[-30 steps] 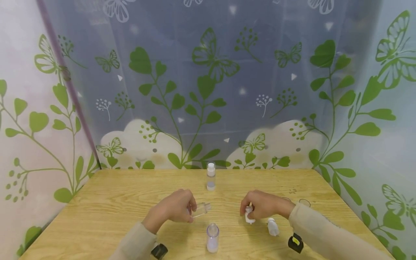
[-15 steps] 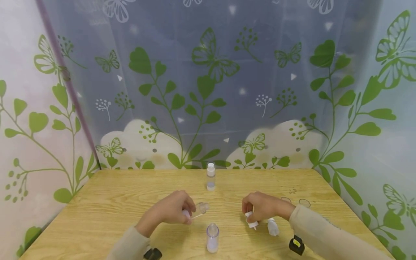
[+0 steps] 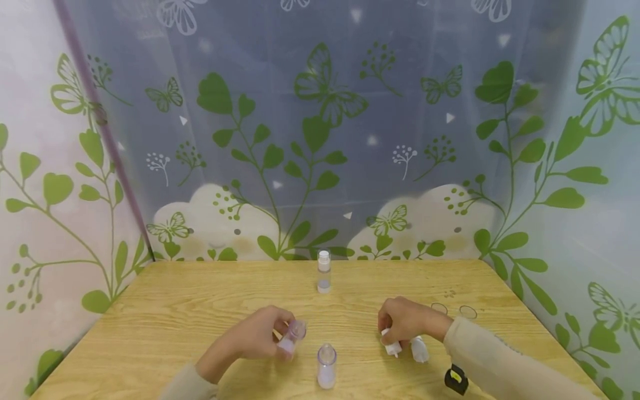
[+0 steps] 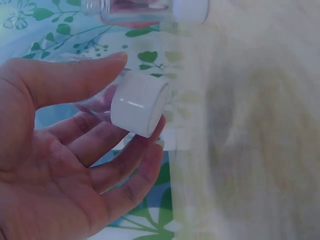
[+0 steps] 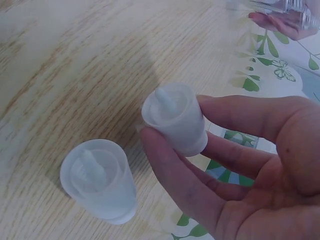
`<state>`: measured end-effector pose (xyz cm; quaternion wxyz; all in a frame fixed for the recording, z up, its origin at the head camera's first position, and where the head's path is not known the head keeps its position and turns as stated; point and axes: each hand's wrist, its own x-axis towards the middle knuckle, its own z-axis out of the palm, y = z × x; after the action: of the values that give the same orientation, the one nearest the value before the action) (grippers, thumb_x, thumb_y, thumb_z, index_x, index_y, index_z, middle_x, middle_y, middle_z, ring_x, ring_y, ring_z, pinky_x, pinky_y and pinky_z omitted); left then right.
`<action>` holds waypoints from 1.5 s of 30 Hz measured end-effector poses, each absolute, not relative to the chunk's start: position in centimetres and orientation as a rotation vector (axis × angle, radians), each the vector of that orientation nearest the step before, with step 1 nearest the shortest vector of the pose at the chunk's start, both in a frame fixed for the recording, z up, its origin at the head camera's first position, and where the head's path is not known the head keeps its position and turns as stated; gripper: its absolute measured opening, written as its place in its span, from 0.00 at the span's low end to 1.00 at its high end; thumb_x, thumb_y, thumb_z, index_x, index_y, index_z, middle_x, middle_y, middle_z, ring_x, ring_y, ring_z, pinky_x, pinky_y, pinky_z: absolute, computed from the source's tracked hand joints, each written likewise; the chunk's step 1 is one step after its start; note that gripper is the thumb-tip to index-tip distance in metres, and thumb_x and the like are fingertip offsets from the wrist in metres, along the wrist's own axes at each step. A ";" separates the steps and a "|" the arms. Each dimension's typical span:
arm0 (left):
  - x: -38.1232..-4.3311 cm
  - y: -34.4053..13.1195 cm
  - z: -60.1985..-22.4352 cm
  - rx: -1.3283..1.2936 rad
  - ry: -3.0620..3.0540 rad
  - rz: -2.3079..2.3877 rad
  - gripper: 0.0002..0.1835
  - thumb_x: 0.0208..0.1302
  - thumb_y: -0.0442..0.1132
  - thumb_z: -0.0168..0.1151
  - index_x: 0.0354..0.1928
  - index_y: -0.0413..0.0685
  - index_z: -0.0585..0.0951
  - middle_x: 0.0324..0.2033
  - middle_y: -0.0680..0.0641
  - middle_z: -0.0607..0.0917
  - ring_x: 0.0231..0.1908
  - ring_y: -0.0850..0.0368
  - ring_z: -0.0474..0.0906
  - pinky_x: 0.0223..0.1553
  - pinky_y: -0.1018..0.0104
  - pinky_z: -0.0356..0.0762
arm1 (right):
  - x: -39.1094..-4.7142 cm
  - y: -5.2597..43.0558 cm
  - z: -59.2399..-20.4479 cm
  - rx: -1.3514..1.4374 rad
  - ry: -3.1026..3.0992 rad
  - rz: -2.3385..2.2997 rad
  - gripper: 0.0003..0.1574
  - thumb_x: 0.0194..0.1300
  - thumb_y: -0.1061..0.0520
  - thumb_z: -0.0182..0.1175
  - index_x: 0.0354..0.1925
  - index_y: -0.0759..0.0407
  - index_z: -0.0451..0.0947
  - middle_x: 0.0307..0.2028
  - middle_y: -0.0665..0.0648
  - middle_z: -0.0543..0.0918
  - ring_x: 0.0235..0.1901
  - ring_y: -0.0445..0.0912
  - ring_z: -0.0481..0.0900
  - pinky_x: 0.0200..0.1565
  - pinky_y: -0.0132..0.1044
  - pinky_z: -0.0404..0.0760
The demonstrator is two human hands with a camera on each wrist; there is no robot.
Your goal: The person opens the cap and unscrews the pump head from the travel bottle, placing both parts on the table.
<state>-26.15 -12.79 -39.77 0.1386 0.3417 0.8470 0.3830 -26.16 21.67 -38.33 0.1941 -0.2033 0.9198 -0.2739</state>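
My left hand (image 3: 257,336) holds a small clear bottle with a white base (image 4: 139,102) between thumb and fingers. In the head view this bottle (image 3: 296,331) is tilted, its open neck up and to the right. My right hand (image 3: 406,321) pinches a white pump top (image 5: 177,122), its short stem facing the right wrist camera. Beside it a second white pump top (image 5: 112,192) lies on the table. Between the hands, closer to me, a topless clear bottle (image 3: 327,368) stands upright. Farther back stands a bottle fitted with a white pump top (image 3: 324,272).
Two thin rings (image 3: 468,312) lie on the wooden table (image 3: 200,289) beyond my right forearm. A printed curtain (image 3: 320,166) with leaves and butterflies rises at the table's back edge and along both sides. A black wrist mount (image 3: 456,380) sits below the right sleeve.
My left hand has come nearer to me and tilted the bottle so its neck points more upward. The right hand has shifted slightly right and nearer, turning the pump top in its fingers.
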 end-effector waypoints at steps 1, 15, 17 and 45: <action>-26.0 -12.9 -39.9 0.990 2.440 1.119 0.16 0.46 0.27 0.76 0.40 0.44 0.85 0.38 0.47 0.90 0.37 0.65 0.84 0.37 0.71 0.84 | -26.1 21.6 -38.3 -0.556 2.582 -0.770 0.05 0.59 0.67 0.70 0.35 0.65 0.84 0.30 0.57 0.84 0.20 0.49 0.85 0.25 0.43 0.86; -24.8 -13.0 -40.9 0.963 2.398 1.175 0.17 0.43 0.23 0.77 0.38 0.41 0.86 0.36 0.49 0.87 0.34 0.65 0.83 0.38 0.74 0.84 | -26.0 21.2 -38.8 -0.447 2.649 -0.664 0.05 0.59 0.65 0.70 0.31 0.58 0.84 0.23 0.56 0.83 0.18 0.50 0.85 0.23 0.39 0.84; -24.7 -13.0 -41.1 0.960 2.392 1.186 0.17 0.42 0.23 0.77 0.37 0.39 0.85 0.35 0.49 0.87 0.33 0.66 0.82 0.37 0.74 0.84 | -26.0 21.2 -38.8 -0.456 2.653 -0.659 0.04 0.59 0.66 0.70 0.32 0.59 0.84 0.23 0.56 0.83 0.17 0.50 0.85 0.23 0.38 0.84; -24.1 -12.3 -41.9 1.006 2.399 1.117 0.17 0.36 0.25 0.80 0.31 0.45 0.85 0.28 0.58 0.84 0.29 0.69 0.78 0.31 0.73 0.81 | -25.2 20.4 -39.3 -0.498 2.815 -0.535 0.14 0.53 0.72 0.68 0.23 0.57 0.76 0.26 0.55 0.79 0.12 0.39 0.70 0.18 0.27 0.69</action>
<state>-24.07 -12.28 -41.94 0.1547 0.3510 0.8372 0.3898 -25.23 20.36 -39.27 0.1164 -0.1702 0.9613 -0.1825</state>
